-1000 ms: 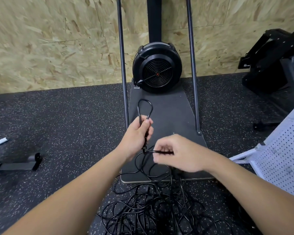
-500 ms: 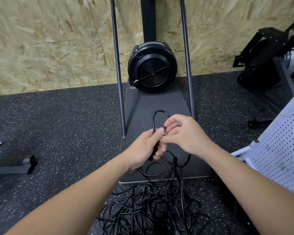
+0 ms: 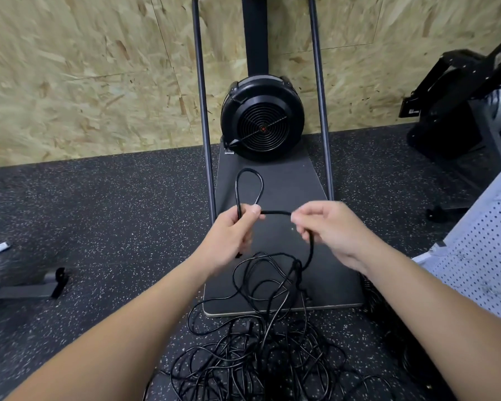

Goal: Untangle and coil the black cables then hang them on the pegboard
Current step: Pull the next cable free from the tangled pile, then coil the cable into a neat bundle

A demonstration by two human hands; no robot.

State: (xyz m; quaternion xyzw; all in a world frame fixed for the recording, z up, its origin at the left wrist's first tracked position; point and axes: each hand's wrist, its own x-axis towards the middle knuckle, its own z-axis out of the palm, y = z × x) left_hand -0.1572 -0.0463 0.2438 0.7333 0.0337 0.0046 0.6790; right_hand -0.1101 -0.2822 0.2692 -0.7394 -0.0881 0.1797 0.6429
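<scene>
A tangled heap of black cables [image 3: 261,363] lies on the speckled floor below my hands. My left hand [image 3: 232,235] grips one black cable, and a small loop [image 3: 249,183] of it stands up above the fist. A short taut stretch of the same cable [image 3: 276,212] runs across to my right hand [image 3: 330,230], which pinches it. Below my right hand the cable drops down into the heap. A white pegboard [image 3: 486,256] leans at the right edge.
A black round fan unit [image 3: 262,118] sits on a dark flat base plate [image 3: 278,180] between two upright metal tubes [image 3: 203,111], against a chipboard wall. Black gym equipment [image 3: 457,111] stands at the right. A grey metal foot [image 3: 21,287] lies on the left floor.
My hands were together at the loop half a second ago; my right hand has slid right along the cable, drawing a short stretch taut. The loop in my left hand stays upright.
</scene>
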